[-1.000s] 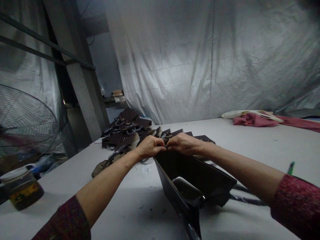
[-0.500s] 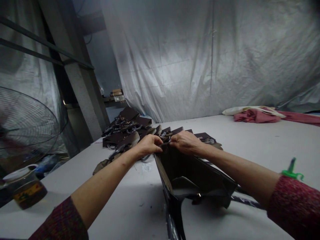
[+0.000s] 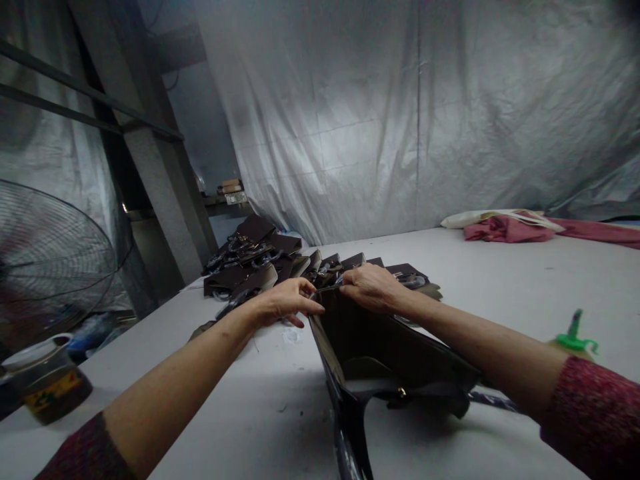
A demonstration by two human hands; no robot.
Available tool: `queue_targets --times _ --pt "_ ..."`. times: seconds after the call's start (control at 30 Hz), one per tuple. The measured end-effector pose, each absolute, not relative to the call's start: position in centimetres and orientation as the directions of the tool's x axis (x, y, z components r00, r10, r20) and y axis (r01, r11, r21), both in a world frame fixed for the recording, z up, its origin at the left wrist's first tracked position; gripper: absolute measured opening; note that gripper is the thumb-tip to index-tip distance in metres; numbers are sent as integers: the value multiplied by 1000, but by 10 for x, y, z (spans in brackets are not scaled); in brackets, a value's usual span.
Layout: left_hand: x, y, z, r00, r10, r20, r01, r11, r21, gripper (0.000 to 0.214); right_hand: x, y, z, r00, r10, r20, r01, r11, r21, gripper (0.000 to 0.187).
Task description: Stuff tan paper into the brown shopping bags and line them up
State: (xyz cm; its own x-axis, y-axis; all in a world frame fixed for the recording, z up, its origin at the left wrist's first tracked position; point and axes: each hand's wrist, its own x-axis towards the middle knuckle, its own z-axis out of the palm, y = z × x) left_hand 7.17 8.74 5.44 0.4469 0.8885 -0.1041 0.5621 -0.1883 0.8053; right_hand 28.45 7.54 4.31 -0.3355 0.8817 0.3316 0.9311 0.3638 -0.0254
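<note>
A dark handbag (image 3: 400,340) stands on the white table with its mouth toward me, showing a brownish lining. A small gold-coloured fitting (image 3: 402,393) shows on its near edge, and wrapped handles hang at the near side and to the right. My right hand (image 3: 373,287) is closed on the bag's far rim, thumb and fingers pinching it. At the far left corner of that rim is my left hand (image 3: 293,300), its fingers apart and bent. Its fingertips are beside the edge; whether they touch it is hard to tell.
Beyond my hands lies a pile of dark bags (image 3: 250,257). A lidded jar (image 3: 50,380) is at the left table edge, near a fan (image 3: 55,253). A green-capped bottle (image 3: 575,340) stands by my right forearm. Pink cloth (image 3: 505,228) lies at the back right.
My left hand has let go of the bag's rim and drawn slightly left, its fingers spreading. My right hand still pinches the far rim. The view has shifted a little.
</note>
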Motion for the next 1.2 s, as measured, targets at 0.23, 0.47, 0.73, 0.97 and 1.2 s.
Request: queue_targets --times 0.23,0.47,0.73,0.97,1.2 --pt "69 108 43 402 914 53 663 -330 671 28 277 74 45 -361 871 333 927 375 22 35" --pt "68 115 30 418 879 227 725 -474 499 23 276 83 50 -478 779 406 854 520 9 27" --pt "72 105 31 404 856 324 744 -513 429 22 260 95 51 -448 810 378 859 507 -68 20" --pt "76 103 34 399 851 342 767 -514 384 21 263 101 44 -422 813 400 822 529 -208 18" --pt "78 101 33 411 841 352 775 -526 351 22 259 98 45 -547 744 385 758 635 -150 24"
